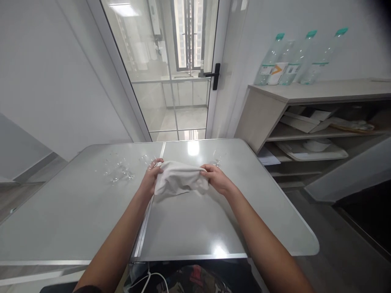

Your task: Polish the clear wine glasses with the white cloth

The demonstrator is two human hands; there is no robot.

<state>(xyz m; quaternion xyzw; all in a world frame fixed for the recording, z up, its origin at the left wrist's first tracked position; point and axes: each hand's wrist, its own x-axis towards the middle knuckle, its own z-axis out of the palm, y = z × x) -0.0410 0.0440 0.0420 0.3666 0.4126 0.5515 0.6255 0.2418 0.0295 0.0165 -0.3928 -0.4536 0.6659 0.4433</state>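
A white cloth (180, 179) is stretched between both my hands just above the grey folding table (76, 207), near its middle. My left hand (151, 179) is closed on the cloth's left edge, fingers curled over it. My right hand (215, 177) grips the right edge the same way. Water drops (117, 169) lie spilled on the tabletop to the left of the cloth, and a few more drops (217, 159) glint just beyond my right hand.
A wooden shelf unit (308, 114) stands at the right, with three plastic bottles (293, 57) on top and papers on its shelves. A glass door (171, 69) with a black handle is behind the table. A white cable (152, 280) hangs near my body.
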